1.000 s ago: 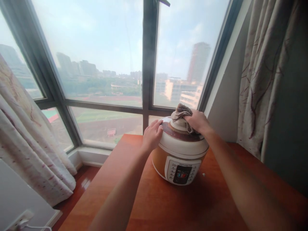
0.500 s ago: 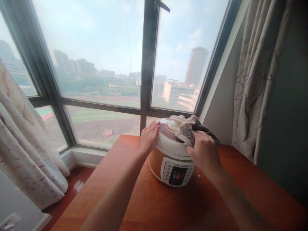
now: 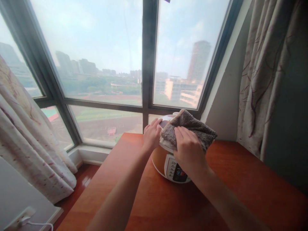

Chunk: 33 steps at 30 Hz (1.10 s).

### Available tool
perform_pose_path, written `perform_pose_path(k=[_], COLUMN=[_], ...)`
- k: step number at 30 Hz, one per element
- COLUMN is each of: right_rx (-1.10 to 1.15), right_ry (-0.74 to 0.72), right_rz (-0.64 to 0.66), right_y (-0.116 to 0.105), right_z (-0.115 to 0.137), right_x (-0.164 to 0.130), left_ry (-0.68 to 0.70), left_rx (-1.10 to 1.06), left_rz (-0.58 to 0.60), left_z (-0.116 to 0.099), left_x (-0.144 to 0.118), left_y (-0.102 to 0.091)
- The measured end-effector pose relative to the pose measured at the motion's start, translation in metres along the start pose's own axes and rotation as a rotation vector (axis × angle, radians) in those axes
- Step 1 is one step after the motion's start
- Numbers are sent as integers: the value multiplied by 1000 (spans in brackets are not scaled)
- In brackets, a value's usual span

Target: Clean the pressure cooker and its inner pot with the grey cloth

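Cooker [image 3: 168,162] under grey cloth [image 3: 192,126]; panel lettering too small to read
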State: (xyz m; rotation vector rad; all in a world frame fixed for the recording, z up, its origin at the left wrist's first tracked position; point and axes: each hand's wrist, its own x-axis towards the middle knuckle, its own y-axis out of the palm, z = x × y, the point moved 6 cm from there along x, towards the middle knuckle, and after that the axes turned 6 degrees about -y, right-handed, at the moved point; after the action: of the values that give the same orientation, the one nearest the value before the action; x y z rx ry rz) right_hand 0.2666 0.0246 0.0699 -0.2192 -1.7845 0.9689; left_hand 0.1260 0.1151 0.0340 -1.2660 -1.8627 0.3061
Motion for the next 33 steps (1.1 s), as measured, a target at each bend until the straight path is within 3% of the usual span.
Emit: perform_pose_path(k=[5,11,14,20,28,33], right_rx=[20,95,111,125,147,174], right_ry=[92,171,128,18,-72,-114], right_rz=[121,356,382,337,161,8], right_y=[13,36,38,21,-1,-13], right_z=[12,10,6,5,-3,-11], right_x=[42,98,109,77,31,-4], left_ry=[85,-2,-21,-3,155,77], left_rx=[89,112,116,107,11,-44], left_rz=[38,24,18,16,24,19], left_z=[2,6,4,7,2,3], left_x=[0,3,4,2,0,2], left_y=[4,2,-1,-1,-2,-4])
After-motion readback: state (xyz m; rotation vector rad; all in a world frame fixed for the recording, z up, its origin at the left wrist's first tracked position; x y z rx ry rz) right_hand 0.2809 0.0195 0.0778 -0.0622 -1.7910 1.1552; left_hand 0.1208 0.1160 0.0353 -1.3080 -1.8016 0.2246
